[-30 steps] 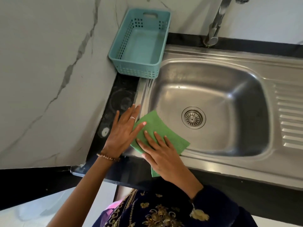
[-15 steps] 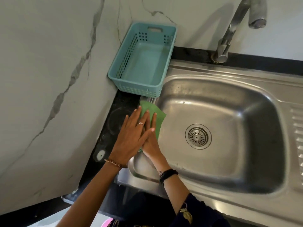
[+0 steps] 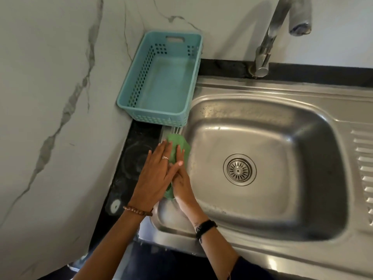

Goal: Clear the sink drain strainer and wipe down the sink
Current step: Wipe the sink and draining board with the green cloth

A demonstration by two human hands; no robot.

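A green cloth lies over the left rim of the steel sink. My right hand presses flat on the cloth, fingers stretched toward the far end. My left hand lies flat on top of the right hand's fingers and the cloth, a ring on one finger. Most of the cloth is hidden under both hands. The round drain strainer sits in the middle of the basin floor and shows no debris.
A teal plastic basket, with nothing in it, stands on the black counter at the sink's far left corner. The tap rises behind the basin. A marble wall closes the left side. Drainboard ridges run along the right.
Both hands have slid the cloth from the sink's near left corner along the left rim toward the basket. The view has moved in closer to the basin.
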